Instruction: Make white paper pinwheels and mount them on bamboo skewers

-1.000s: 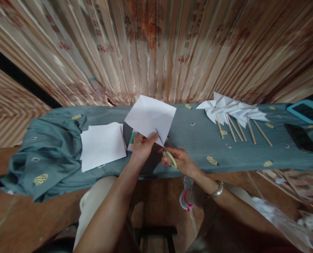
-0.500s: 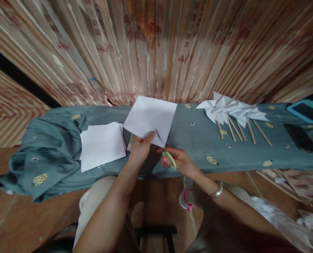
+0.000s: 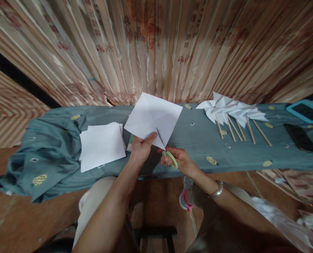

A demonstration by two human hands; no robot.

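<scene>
A square white sheet of paper [image 3: 153, 114] is pinched at its lower edge by my left hand [image 3: 141, 149], with the thumb on top. My right hand [image 3: 179, 159] is closed around the green handles of a pair of scissors [image 3: 172, 160]. One dark blade lies over the sheet, running up from its near corner toward the middle; the other blade is hidden by the paper. Left of my left hand lies a stack of white paper sheets [image 3: 102, 147]. A small green and white item [image 3: 130, 143] shows partly beneath the held sheet.
Finished-looking paper pinwheels [image 3: 232, 109] on wooden sticks [image 3: 241, 130] lie to the right. Beyond them are a black phone [image 3: 301, 138] and a blue-framed device [image 3: 306, 110]. A green cloth [image 3: 193, 140] covers the narrow table, bunched at left. A patterned curtain [image 3: 156, 45] hangs behind.
The sheet has turned slightly clockwise and shifted a little right, its right corner now farther over. Both hands and the scissors have moved slightly right.
</scene>
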